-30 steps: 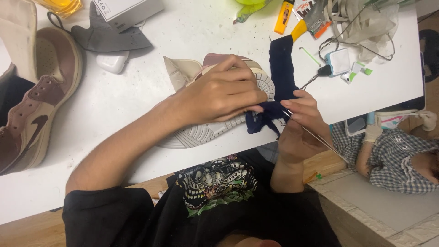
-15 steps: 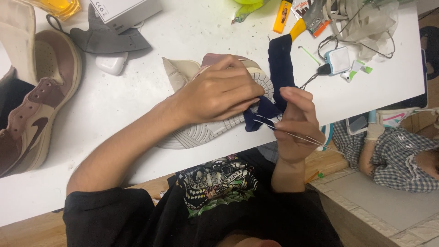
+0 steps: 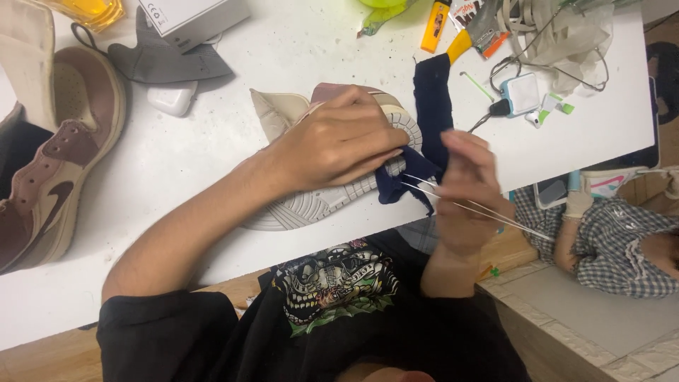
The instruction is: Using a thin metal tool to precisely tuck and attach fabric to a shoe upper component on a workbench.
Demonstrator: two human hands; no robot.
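Stitching navy cloth at the shoe's sole
Your left hand (image 3: 339, 145) clamps the shoe (image 3: 318, 205); just beside it, your right hand (image 3: 463, 187) pinches white thread (image 3: 488, 211) over the cloth (image 3: 407, 180)

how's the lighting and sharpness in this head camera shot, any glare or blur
Head view: bright, even overhead light, with the white tabletop near washed out but no hard glare; soft shadows under the left hand on the pale-soled sneaker; the right hand pulling thin white thread is slightly motion-blurred; the black shirt at the bottom edge looks soft.
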